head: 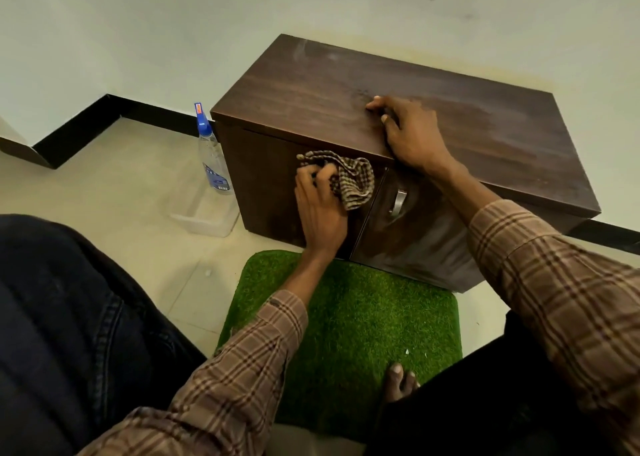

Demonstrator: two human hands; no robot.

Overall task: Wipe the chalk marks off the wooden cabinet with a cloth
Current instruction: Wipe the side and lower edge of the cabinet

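left leg: dark jeans (69,317) fill lower left of frame, hiding the floor there.
floor: pale tile (121,178), open strip at left centre between the jeans and the cabinet; black skirting (104,116) steps along the wall base, upper left.
spray bottle: clear, blue cap (211,154), upright on the floor, just beside the cabinet's left side.
tray: clear plastic container (204,213) on the floor, at the bottle's base, near the cabinet's lower left corner.
cabinet: dark wooden cabinet (311,85), centre to right of frame, back against the wall. Faint pale smears on the top near the back left corner. Two doors; metal handle (398,201) on the right door.
mat: green grass mat (346,317) on the floor, lower centre, its far edge touching the cabinet base. Bare toes (398,381) rest on its near right part.
left hand: left hand (320,210) on the left door, upper part near the door seam, wrist low, forearm rising from the mat.
left fingers: curled, gripping the cloth (349,178), a brown checked rag bunched against the door just under the top's front edge.
right hand: right hand (408,133) palm down on the cabinet top, at the front edge, above the right door.
right fingers: bent, tips touching the wood, holding nothing.
right sleeve: plaid sleeve (554,282) runs to the lower right corner.
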